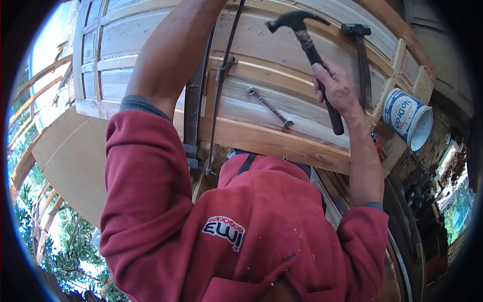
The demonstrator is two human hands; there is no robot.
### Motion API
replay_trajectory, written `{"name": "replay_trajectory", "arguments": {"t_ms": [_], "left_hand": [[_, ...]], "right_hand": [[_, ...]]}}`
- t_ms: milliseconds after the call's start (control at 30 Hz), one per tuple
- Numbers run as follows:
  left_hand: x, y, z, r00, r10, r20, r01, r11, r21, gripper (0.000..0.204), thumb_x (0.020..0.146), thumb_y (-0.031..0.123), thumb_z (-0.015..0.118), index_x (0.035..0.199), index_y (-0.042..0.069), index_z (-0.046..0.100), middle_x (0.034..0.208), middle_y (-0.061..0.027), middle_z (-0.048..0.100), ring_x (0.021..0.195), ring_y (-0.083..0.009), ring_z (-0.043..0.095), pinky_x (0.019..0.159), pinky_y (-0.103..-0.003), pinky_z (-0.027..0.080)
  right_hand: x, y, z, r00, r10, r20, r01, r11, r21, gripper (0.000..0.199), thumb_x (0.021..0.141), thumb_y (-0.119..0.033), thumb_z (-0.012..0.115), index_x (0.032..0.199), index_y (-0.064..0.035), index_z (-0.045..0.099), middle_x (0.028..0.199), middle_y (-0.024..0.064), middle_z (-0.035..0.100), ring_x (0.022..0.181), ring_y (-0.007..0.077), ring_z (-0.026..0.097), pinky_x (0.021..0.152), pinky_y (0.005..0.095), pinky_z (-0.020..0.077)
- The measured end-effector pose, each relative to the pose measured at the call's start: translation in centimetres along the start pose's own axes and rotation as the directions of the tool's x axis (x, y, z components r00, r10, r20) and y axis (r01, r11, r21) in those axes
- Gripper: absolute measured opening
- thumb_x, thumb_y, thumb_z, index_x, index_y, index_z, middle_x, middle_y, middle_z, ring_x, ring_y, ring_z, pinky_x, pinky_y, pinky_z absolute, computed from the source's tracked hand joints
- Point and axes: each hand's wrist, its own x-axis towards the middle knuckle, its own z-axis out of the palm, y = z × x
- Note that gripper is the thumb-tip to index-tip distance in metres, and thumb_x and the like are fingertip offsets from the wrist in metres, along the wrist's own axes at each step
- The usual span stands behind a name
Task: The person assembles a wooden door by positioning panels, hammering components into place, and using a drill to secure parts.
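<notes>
Claw hammer (310, 52) in right hand (336, 86)

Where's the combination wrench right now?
In the head view, the combination wrench lies above and slightly right of centre, on the wooden panelling, between the bar clamp on its left and the right hand gripping a claw hammer.

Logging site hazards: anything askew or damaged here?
Claw hammer in the right hand: shaft looks scuffed just below the head, possibly worn. White bucket: appears tipped, its mouth facing the picture's lower right.
</notes>
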Motion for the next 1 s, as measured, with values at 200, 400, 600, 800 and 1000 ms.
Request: {"name": "replay_trajectory", "arguments": {"t_ms": [200, 400, 600, 800, 1000], "left_hand": [[0.1, 1.2, 1.1, 0.992, -0.074, -0.105, 0.086, 0.990, 0.111, 0.059, 0.099, 0.064, 0.041, 0.063, 0.018, 0.041, 0.046, 0.0024, 0.034, 0.033, -0.0152, 0.033, 0.034, -0.032, 0.028], [-0.3, 0.9, 2.1, 0.989, 0.113, -0.092, -0.089, 0.970, 0.228, 0.062, 0.101, 0.061, 0.038, 0.077, 0.007, 0.057, 0.058, -0.0072, 0.047, 0.046, -0.0223, 0.046, 0.044, -0.038, 0.038], [0.8, 0.0, 0.9, 0.956, 0.284, -0.071, -0.225, 0.868, 0.442, 0.064, 0.103, 0.058, 0.036, 0.080, 0.002, 0.058, 0.065, -0.0126, 0.053, 0.059, -0.0260, 0.056, 0.050, -0.039, 0.044], [2.7, -1.2, 1.1, 0.824, 0.566, -0.028, -0.404, 0.621, 0.672, 0.063, 0.104, 0.055, 0.037, 0.084, 0.001, 0.060, 0.065, -0.0172, 0.056, 0.060, -0.0314, 0.060, 0.052, -0.040, 0.048], [-1.0, 2.5, 1.6, 0.976, 0.156, -0.151, -0.094, 0.931, 0.352, 0.061, 0.104, 0.053, 0.037, 0.085, 0.001, 0.062, 0.062, -0.0209, 0.057, 0.055, -0.0347, 0.058, 0.051, -0.044, 0.048]], "right_hand": [[2.8, -4.1, 0.1, 0.990, 0.108, 0.085, -0.096, 0.986, -0.134, 0.030, 0.105, -0.028, 0.048, 0.119, -0.0054, 0.060, 0.067, -0.0010, 0.051, 0.050, 0.0075, 0.049, 0.041, 0.0256, 0.0434], [4.2, -3.0, 2.7, 0.994, 0.098, 0.052, -0.088, 0.980, -0.177, 0.033, 0.103, -0.027, 0.049, 0.127, -0.0067, 0.057, 0.068, 0.0039, 0.052, 0.051, 0.0118, 0.051, 0.044, 0.0316, 0.0449], [5.8, -3.8, 1.8, 0.978, -0.049, 0.201, 0.116, 0.933, -0.340, 0.033, 0.102, -0.026, 0.050, 0.128, -0.0060, 0.057, 0.067, 0.0048, 0.053, 0.056, 0.0146, 0.054, 0.045, 0.0329, 0.0453], [6.0, -1.3, 3.6, 0.885, -0.460, 0.076, 0.435, 0.754, -0.492, 0.030, 0.102, -0.025, 0.049, 0.120, -0.0023, 0.057, 0.081, 0.0204, 0.065, 0.076, 0.0374, 0.066, 0.067, 0.0456, 0.0515], [7.3, -5.1, 0.4, 0.977, 0.149, 0.154, -0.092, 0.940, -0.327, 0.031, 0.101, -0.023, 0.049, 0.123, -0.0020, 0.052, 0.087, 0.0276, 0.064, 0.085, 0.0479, 0.063, 0.077, 0.0513, 0.0496]]}}
